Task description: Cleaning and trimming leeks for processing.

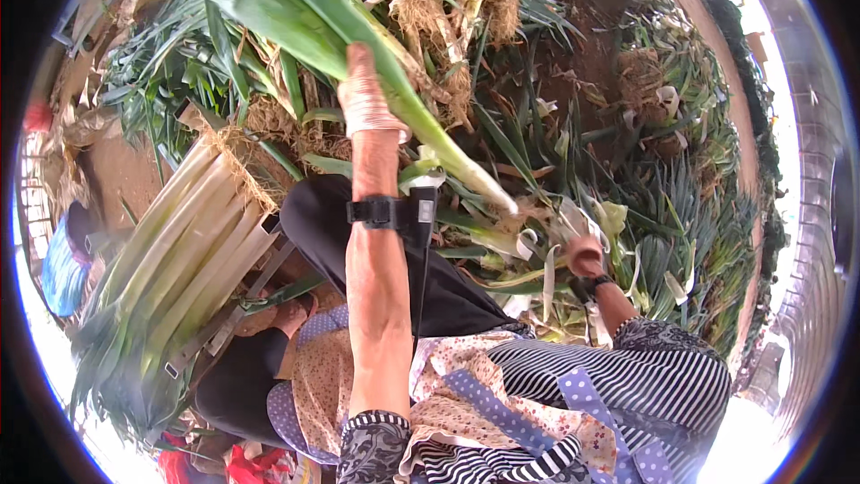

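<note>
A long leek (421, 116) slants across the upper middle, its broad green leaves at the top left and its white end pointing right. My left hand (365, 94), wrapped in pale bands, is closed around it where the leaves begin. Lower right, my right hand (584, 255) is curled beside pale peeled leaf strips (549, 282), apart from the leek's white end. What its fingers hold, if anything, is hard to make out. Both wrists wear dark straps, and a small box with a cable hangs by the left one.
On my left, a stack of pale-stemmed leeks (184, 242) lies on a metal frame (215, 336). Rooted, untrimmed leeks (457, 9) are heaped ahead. Leafy scraps (654, 206) cover the ground to the right. A blue bag (64, 264) is at the far left; red plastic (255, 464) lies below.
</note>
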Available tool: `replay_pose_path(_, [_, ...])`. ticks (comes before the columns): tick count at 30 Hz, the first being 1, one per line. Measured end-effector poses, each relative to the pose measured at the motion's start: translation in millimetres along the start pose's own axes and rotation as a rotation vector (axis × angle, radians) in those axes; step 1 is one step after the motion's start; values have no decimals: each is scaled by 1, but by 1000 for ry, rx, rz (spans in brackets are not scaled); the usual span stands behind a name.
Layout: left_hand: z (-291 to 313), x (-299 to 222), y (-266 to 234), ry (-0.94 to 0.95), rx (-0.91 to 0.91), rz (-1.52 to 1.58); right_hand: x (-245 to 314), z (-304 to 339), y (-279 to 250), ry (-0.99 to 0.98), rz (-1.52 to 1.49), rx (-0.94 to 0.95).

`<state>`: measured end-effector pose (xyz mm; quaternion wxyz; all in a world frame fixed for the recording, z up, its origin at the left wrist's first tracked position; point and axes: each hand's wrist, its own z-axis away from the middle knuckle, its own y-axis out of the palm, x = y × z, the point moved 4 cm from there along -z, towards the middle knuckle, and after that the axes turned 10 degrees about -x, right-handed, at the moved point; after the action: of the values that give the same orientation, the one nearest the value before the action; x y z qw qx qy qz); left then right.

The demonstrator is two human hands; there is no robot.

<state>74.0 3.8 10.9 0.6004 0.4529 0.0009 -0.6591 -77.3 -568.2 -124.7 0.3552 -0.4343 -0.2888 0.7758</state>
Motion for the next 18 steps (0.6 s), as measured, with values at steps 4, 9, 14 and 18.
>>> replay_pose_path(4, [-11, -75, -26, 177, 89, 91, -30, 50, -33, 419, -622, 122])
replay_pose_path(9, [-4, -46, -12, 206, 164, -99, 22, -60, -187, 237, -507, -73])
replay_pose_path(14, [4, -17, 1, 192, 260, -231, 158, -114, -393, -616, -513, -845])
replay_pose_path(18, [-1, -7, 2, 153, 309, -161, 222, -159, -457, -399, -1470, -504])
